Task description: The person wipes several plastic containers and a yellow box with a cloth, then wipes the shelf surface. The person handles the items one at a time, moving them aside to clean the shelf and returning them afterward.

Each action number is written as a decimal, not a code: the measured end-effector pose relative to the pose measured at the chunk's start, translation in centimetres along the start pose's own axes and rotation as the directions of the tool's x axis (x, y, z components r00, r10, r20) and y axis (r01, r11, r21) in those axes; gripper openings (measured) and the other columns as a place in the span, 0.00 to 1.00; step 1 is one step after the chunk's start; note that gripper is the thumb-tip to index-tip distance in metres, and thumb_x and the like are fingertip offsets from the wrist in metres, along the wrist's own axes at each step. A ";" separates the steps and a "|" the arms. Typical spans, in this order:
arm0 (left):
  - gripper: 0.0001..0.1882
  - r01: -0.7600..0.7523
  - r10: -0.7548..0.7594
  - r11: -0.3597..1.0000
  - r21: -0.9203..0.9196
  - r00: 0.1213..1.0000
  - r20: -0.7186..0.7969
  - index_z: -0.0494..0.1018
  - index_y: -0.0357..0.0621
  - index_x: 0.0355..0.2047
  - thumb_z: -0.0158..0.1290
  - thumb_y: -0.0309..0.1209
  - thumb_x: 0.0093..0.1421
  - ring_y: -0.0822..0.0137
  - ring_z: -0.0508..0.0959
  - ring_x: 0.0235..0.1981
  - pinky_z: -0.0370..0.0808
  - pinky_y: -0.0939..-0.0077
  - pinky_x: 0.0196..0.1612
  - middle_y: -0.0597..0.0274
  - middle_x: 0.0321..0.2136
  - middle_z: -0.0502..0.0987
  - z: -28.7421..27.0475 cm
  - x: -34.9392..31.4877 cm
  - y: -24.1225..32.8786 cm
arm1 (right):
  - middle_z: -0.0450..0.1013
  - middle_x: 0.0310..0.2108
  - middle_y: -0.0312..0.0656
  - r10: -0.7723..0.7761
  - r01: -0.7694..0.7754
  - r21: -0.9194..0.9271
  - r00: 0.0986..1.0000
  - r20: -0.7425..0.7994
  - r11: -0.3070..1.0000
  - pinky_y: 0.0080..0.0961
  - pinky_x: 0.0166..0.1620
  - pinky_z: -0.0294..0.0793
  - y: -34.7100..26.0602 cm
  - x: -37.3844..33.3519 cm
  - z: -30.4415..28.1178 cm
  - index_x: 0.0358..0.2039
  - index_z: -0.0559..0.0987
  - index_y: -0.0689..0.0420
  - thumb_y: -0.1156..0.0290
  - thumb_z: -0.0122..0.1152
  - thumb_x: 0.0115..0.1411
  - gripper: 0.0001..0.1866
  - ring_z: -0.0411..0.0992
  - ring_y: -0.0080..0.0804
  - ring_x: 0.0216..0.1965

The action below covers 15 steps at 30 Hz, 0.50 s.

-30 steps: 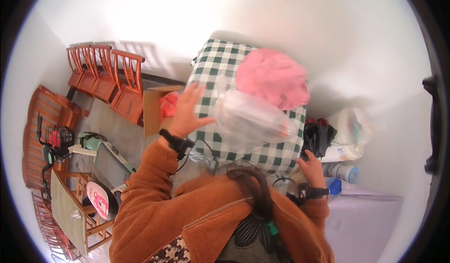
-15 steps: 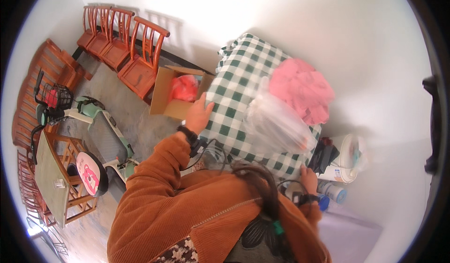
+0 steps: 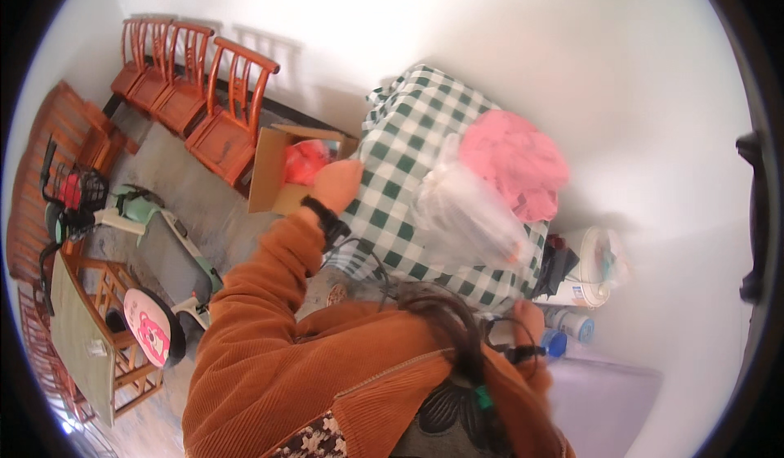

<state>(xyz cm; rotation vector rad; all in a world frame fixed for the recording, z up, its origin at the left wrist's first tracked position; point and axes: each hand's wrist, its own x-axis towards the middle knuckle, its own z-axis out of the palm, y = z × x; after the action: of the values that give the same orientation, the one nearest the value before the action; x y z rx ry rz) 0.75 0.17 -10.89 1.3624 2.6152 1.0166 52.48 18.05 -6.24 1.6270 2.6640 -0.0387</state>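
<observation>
Room to pass lies over the left part of the checked tablecloth (image 3: 400,157); rightward, the translucent plastic bag (image 3: 469,213) and pink bundle (image 3: 516,160) block the way.

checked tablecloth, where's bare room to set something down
The green-and-white checked tablecloth is bare on its left, between the left hand and the translucent plastic bag, up toward the far corner. Its right is crowded by that bag and the crumpled pink bundle.

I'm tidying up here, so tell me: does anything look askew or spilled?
The checked cloth is rumpled at its far left corner, while its middle lies fairly flat, so it looks slightly askew. No spill shows; the pink bundle and clear bag lie on it.
</observation>
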 end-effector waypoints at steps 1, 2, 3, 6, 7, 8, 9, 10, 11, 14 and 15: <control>0.18 0.002 -0.003 1.000 0.004 0.995 0.098 0.75 0.38 0.29 0.48 0.41 0.66 0.43 0.79 0.34 0.74 0.49 0.38 0.43 0.26 0.78 -0.3 0.5 -0.2 | 0.76 0.27 0.59 -0.026 0.024 0.059 0.999 0.033 0.998 0.53 0.37 0.73 0.5 -0.1 -0.6 0.29 0.81 0.62 0.58 0.53 0.65 0.20 0.75 0.61 0.32; 0.18 -0.036 0.036 0.999 -0.005 0.984 0.176 0.76 0.37 0.29 0.50 0.42 0.65 0.43 0.79 0.34 0.75 0.51 0.38 0.43 0.25 0.78 -1.2 1.2 -0.9 | 0.76 0.27 0.59 -0.063 0.052 0.117 0.994 0.091 0.992 0.51 0.37 0.74 0.9 -0.2 -1.1 0.29 0.82 0.62 0.57 0.55 0.64 0.20 0.76 0.60 0.32; 0.19 -0.080 0.082 0.997 -0.021 0.958 0.275 0.76 0.37 0.30 0.52 0.42 0.64 0.43 0.79 0.33 0.75 0.52 0.38 0.42 0.25 0.78 -1.8 2.1 -1.5 | 0.77 0.27 0.59 -0.075 0.053 0.157 0.988 0.132 0.986 0.50 0.37 0.74 1.4 -0.2 -1.3 0.30 0.82 0.63 0.56 0.58 0.63 0.20 0.76 0.59 0.32; 0.27 0.019 0.019 0.972 -0.235 0.987 0.160 0.76 0.31 0.45 0.57 0.47 0.62 0.41 0.79 0.41 0.75 0.57 0.44 0.35 0.39 0.79 -3.7 5.0 -2.7 | 0.80 0.29 0.54 0.141 -0.172 0.398 0.984 0.105 0.901 0.37 0.37 0.76 2.6 -1.1 -1.7 0.33 0.84 0.63 0.55 0.64 0.60 0.20 0.79 0.47 0.31; 0.30 0.133 -0.055 0.918 -0.373 0.976 0.212 0.72 0.30 0.54 0.57 0.46 0.63 0.43 0.80 0.44 0.75 0.60 0.47 0.35 0.45 0.79 -3.9 5.9 -3.0 | 0.81 0.33 0.52 0.210 -0.229 0.515 0.973 0.096 0.826 0.33 0.41 0.76 3.2 -1.1 -1.7 0.38 0.84 0.62 0.58 0.64 0.60 0.18 0.80 0.43 0.35; 0.34 0.224 -0.111 0.884 -0.411 0.953 0.280 0.62 0.27 0.63 0.56 0.40 0.66 0.65 0.79 0.45 0.75 0.73 0.49 0.50 0.47 0.80 -3.8 7.6 -3.0 | 0.81 0.38 0.52 0.253 -0.215 0.579 0.967 0.016 0.787 0.30 0.43 0.76 3.5 -1.2 -1.5 0.43 0.82 0.61 0.59 0.65 0.60 0.19 0.80 0.39 0.38; 0.34 0.316 -0.191 0.829 -0.462 0.935 0.297 0.61 0.28 0.64 0.55 0.40 0.67 0.63 0.79 0.46 0.73 0.74 0.53 0.50 0.49 0.79 -3.3 8.2 -2.8 | 0.80 0.42 0.54 0.277 -0.218 0.602 0.961 -0.005 0.768 0.33 0.47 0.76 3.9 -1.6 -1.4 0.48 0.80 0.60 0.57 0.66 0.59 0.23 0.80 0.46 0.43; 0.34 0.350 -0.176 0.764 -0.541 0.921 0.347 0.61 0.28 0.64 0.56 0.39 0.67 0.63 0.78 0.47 0.73 0.74 0.53 0.51 0.48 0.79 -2.8 9.0 -2.7 | 0.79 0.44 0.57 0.285 -0.246 0.456 0.958 -0.017 0.855 0.37 0.50 0.75 4.1 -1.5 -1.0 0.52 0.78 0.59 0.51 0.66 0.58 0.28 0.77 0.55 0.47; 0.32 0.260 -0.121 0.843 -0.472 0.945 0.304 0.61 0.29 0.64 0.54 0.40 0.68 0.62 0.78 0.47 0.73 0.73 0.52 0.51 0.50 0.78 -2.0 9.5 -2.3 | 0.78 0.47 0.59 0.290 -0.288 0.457 0.955 0.068 0.841 0.38 0.53 0.73 4.2 -1.6 -0.7 0.54 0.77 0.63 0.48 0.65 0.59 0.33 0.77 0.53 0.49; 0.37 0.586 -0.341 0.731 -0.349 0.757 0.557 0.58 0.42 0.67 0.50 0.53 0.67 0.62 0.77 0.41 0.76 0.68 0.40 0.55 0.47 0.76 0.6 12.0 -1.0 | 0.77 0.45 0.64 0.244 -0.371 0.413 0.912 0.329 0.832 0.45 0.52 0.73 3.4 -1.6 0.7 0.57 0.74 0.62 0.32 0.54 0.59 0.44 0.75 0.60 0.50; 0.39 0.612 -0.254 0.683 -0.398 0.710 0.656 0.59 0.34 0.66 0.50 0.53 0.67 0.59 0.75 0.48 0.73 0.69 0.51 0.50 0.53 0.74 1.2 12.6 -0.7 | 0.76 0.47 0.64 0.226 -0.371 0.434 0.909 0.350 0.821 0.44 0.53 0.72 3.0 -1.7 1.2 0.59 0.72 0.62 0.30 0.53 0.58 0.46 0.75 0.60 0.50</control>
<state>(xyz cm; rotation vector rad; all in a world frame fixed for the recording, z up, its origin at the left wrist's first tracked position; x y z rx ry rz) -7.18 9.88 -8.87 0.6435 1.8007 1.0199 55.92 17.91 -7.45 1.9703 2.2548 -0.9456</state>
